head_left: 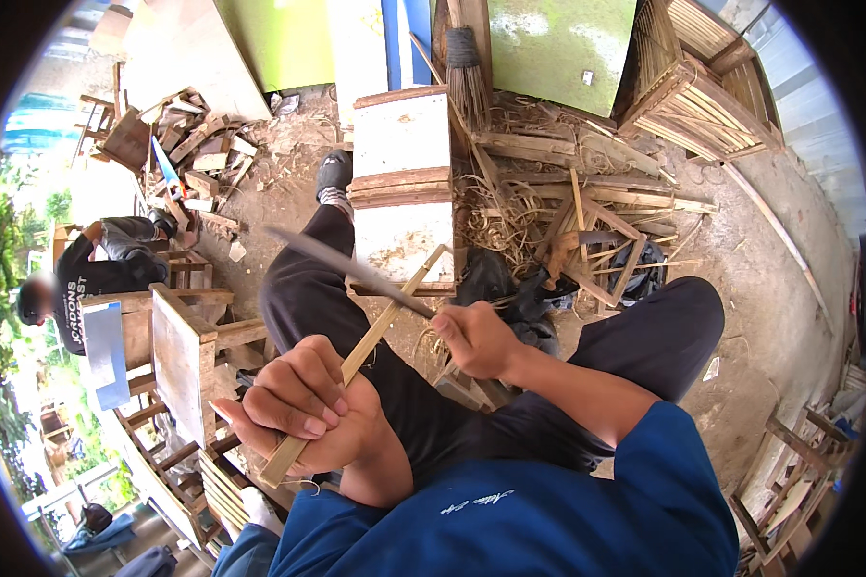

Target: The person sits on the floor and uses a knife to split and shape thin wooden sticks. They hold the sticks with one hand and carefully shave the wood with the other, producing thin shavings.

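Observation:
My left hand [310,404] is closed around the lower part of a thin, pale bamboo strip [373,335], which slants up and to the right across my lap. The strip's far end is bent or split into a hook shape. In my right hand [476,339] is the handle end of a long knife, its grip hidden by my fingers. The narrow grey knife blade [342,266] points up and left and crosses the strip; whether it touches cannot be told. Just beyond the hands stands a low white-topped wooden bench [401,240].
Bamboo shavings and split strips [539,226] lie right of the bench, with a wooden-handled blade [563,252] among them. A broom [464,82] leans behind. Wood offcuts [197,154] are piled far left. A seated person [97,279] and wooden frames [188,356] are at left.

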A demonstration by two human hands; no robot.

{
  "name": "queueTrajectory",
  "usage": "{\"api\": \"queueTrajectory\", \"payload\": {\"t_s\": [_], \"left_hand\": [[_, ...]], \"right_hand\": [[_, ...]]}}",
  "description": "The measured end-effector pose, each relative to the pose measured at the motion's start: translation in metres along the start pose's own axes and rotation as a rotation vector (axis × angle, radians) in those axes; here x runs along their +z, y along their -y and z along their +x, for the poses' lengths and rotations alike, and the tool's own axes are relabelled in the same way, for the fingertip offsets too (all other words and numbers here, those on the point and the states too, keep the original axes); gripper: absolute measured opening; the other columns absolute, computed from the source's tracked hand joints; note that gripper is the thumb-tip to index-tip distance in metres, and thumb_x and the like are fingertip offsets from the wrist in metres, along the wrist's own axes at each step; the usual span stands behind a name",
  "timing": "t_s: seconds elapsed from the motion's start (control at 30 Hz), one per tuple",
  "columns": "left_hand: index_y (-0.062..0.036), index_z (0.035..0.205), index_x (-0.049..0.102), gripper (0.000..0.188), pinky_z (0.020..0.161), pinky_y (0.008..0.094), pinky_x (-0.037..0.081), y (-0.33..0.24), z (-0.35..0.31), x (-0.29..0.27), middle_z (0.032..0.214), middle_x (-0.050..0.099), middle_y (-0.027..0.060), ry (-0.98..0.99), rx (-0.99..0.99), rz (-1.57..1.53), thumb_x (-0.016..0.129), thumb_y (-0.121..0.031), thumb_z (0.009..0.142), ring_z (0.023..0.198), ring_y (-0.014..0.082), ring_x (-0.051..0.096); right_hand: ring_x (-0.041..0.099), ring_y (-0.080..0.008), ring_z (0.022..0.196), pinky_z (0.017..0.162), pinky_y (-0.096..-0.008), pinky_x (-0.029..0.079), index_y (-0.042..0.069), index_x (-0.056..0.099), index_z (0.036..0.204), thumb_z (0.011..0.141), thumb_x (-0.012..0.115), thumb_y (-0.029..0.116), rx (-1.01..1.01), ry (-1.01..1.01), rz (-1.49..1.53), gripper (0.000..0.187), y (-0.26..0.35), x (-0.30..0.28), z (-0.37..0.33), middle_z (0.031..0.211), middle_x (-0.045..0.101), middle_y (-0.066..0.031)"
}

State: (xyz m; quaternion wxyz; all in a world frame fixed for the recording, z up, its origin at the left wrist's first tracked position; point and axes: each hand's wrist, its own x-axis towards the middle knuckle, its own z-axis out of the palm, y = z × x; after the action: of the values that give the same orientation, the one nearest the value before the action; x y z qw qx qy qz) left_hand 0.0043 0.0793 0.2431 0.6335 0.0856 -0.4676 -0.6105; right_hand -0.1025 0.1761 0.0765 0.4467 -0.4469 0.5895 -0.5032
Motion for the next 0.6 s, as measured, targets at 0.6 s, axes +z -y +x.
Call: {"api": "queueTrajectory", "payload": {"t_s": [0.6], "left_hand": [[-0.015,0.055,0.039,0.065,0.043,0.0237,0.022,0.002,0.001,-0.003,0.047,0.035,-0.0006,0.035,0.008,-0.038,0.021,-0.035,0.114,0.038,0.0086,0.027]], "right_hand": [[0.059,-0.0448,0.058,0.06,-0.0503,0.046,-0.003,0.058,0.071,0.109,0.04,0.051,0.139,-0.08,-0.114,0.069,-0.025,-0.007,0.011,0.058,0.054,-0.0242]]}}
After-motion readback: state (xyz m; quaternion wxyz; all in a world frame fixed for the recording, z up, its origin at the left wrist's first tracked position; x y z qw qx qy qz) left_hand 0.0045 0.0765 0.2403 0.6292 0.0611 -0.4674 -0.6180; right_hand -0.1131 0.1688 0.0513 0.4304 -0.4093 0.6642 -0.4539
